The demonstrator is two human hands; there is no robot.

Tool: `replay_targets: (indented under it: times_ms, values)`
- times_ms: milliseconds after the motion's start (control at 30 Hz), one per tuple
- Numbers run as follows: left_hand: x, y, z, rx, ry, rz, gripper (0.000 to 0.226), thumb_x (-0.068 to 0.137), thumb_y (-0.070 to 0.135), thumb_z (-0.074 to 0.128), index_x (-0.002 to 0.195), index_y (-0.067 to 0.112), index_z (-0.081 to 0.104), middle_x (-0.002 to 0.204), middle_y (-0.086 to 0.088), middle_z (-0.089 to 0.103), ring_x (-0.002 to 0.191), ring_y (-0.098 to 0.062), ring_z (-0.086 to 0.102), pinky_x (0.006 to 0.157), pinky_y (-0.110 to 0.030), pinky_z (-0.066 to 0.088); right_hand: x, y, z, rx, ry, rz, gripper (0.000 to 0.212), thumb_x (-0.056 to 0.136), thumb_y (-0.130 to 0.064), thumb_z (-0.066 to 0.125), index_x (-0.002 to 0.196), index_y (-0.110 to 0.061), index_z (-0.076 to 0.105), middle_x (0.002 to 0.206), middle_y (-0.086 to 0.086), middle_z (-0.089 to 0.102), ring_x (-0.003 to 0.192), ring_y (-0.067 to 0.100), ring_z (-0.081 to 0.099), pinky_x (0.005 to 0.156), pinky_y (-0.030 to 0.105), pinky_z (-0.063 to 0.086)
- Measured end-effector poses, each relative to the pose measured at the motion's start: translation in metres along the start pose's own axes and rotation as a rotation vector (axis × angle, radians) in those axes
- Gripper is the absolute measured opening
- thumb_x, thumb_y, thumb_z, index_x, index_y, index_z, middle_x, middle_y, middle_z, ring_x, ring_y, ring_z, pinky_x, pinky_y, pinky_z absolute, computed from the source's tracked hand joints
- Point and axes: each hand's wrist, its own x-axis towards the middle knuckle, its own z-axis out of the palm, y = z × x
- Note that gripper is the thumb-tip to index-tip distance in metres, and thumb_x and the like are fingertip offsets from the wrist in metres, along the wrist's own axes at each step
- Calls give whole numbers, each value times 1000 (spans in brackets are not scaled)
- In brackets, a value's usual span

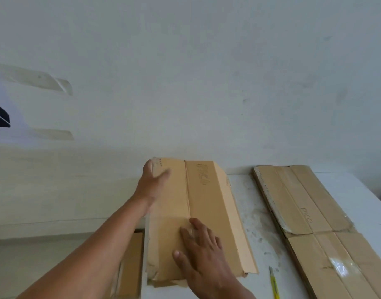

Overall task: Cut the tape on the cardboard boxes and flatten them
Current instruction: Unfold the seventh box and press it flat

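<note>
My left grip (153, 182) clasps the far-left corner of the cardboard box (209, 197); my right grip (200, 253), fingers straight, presses its top.

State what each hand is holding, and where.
Left hand grips the cardboard box at its far left corner; right hand presses flat on its near top. The cutter lies untouched.
</note>
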Motion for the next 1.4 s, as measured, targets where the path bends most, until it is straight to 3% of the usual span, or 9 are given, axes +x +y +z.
replay_targets:
  times_ms: [133, 300, 433, 533, 733, 1000, 1133, 1267, 1400]
  values:
    - [-27, 4, 34, 818, 108, 361, 74, 96, 34, 58, 158, 26, 18, 167, -5, 6, 155, -27, 4, 125, -48, 16, 2, 5, 0, 50, 54, -41, 50, 96, -39, 37, 144, -27, 40, 159, -3, 15, 146, 17, 15, 117, 36, 20]
    - [-59, -1, 86, 425, -311, 377, 58, 105, 37, 48, 158, 29, 25, 162, 4, 32, 148, -13, 31, 122, -35, 27, 4, 20, -20, 552, 193, 37, 32, 79, -7, 49, 102, -20, 69, 106, -13, 67, 91, 2, 61, 77, 17, 49]
    - [-66, 0, 100, 567, -206, 340, 59, 106, 38, 43, 160, 26, 21, 157, 1, 41, 142, -13, 40, 111, -24, 29, 8, 57, -42, 738, 363, 336, 30, 82, -3, 54, 83, -24, 74, 81, -12, 72, 78, 2, 64, 65, 14, 47]
    - [-69, 5, 106, 612, -202, 315, 60, 106, 40, 41, 160, 27, 19, 160, 3, 36, 144, -13, 36, 114, -25, 27, 18, 100, -45, 787, 494, 526, 23, 89, -12, 56, 100, -28, 69, 103, -6, 68, 92, 9, 62, 77, 27, 51]
    - [-73, 14, 123, 664, -185, 222, 63, 102, 58, 40, 157, 32, 26, 160, 6, 31, 146, -16, 33, 116, -29, 28, 26, 168, -30, 999, -11, 754, 49, 96, -41, 52, 137, -15, 51, 127, 6, 59, 113, 27, 58, 98, 45, 50]
    - [-81, 54, 144, 335, -261, 9, 103, 61, 103, 28, 109, 18, 62, 120, -2, 55, 115, -23, 53, 94, -34, 38, 10, 162, -131, 1164, 79, 264, 41, 104, -39, 42, 111, -6, 66, 103, 14, 72, 92, 30, 70, 85, 47, 55]
    - [-82, 61, 148, 151, -188, -32, 84, 75, 88, 51, 126, 23, 66, 124, 10, 68, 116, -12, 60, 110, -38, 40, 17, 121, -130, 1108, -49, 22, 43, 107, -37, 33, 118, -18, 70, 110, -1, 74, 105, 14, 68, 93, 35, 54]
    - [-75, 48, 139, 33, -103, -73, 52, 80, 53, 63, 119, 21, 70, 110, -2, 76, 104, -25, 72, 103, -55, 48, 38, 124, -98, 1110, 13, 120, 27, 105, -27, 43, 107, -18, 68, 105, 1, 72, 102, 21, 66, 81, 32, 55]
    - [-72, 44, 143, -12, -56, -88, 39, 86, 45, 65, 116, 21, 71, 106, -1, 77, 98, -22, 74, 101, -50, 51, 45, 148, -72, 707, -98, -4, 24, 104, -41, 40, 106, -26, 58, 97, -3, 68, 88, 14, 67, 82, 39, 58]
